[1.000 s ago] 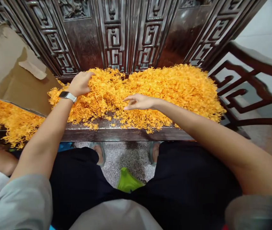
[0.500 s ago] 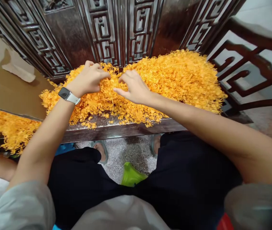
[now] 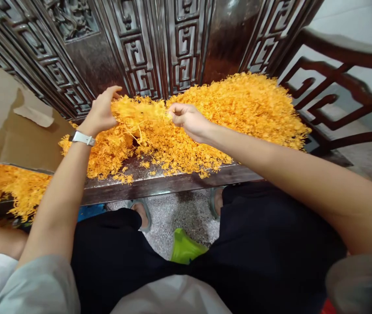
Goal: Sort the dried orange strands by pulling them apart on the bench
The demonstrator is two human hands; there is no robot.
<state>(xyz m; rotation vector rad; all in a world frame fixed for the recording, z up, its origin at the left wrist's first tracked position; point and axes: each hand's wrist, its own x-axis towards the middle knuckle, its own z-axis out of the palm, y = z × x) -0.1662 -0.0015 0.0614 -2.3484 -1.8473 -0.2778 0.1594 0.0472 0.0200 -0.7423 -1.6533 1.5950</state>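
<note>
Most of the work looks undone: the big heap of orange strands (image 3: 238, 113) covers the dark wooden table (image 3: 172, 183) nearly edge to edge, and only one clump (image 3: 140, 114) has been lifted out of it. That clump hangs just above the heap's left part, stretched between the two hands. The left hand (image 3: 102, 111) cups its left end with fingers curled round it; the right hand (image 3: 186, 118) pinches its right end, thumb and fingers pressed together on the strands.

The strands are thin, branching and dry-looking, a bright saffron orange, tangled into a loose, springy mass (a few trail down from the clump into the heap). Left of the heap lies brown cardboard (image 3: 5, 126) and a second, lower orange pile (image 3: 5, 183). Behind the heap stands a dark carved wooden panel (image 3: 159, 48) with glossy fretwork.
</note>
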